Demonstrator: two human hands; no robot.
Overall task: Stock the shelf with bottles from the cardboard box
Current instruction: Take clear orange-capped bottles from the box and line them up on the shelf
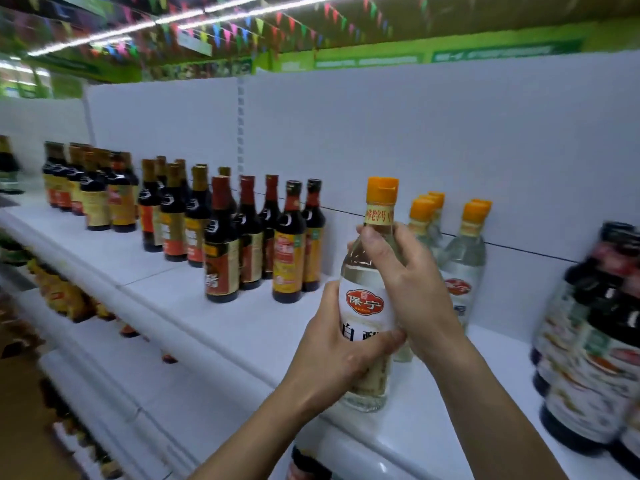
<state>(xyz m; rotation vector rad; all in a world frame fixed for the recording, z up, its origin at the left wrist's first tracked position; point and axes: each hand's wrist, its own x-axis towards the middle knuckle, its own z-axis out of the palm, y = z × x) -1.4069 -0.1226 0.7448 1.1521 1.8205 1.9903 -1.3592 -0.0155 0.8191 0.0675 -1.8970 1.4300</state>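
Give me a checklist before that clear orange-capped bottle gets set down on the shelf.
1. Two-handed grip: left hand round the label, right hand round the shoulder of the clear bottle: ok.
2. Its orange cap in place: ok.
3. Label facing outward: ok.
4. Row of matching bottles directly behind: ok.
5. Base resting on the shelf: cannot tell.
6. Gap to the large dark bottles on the right: ok.
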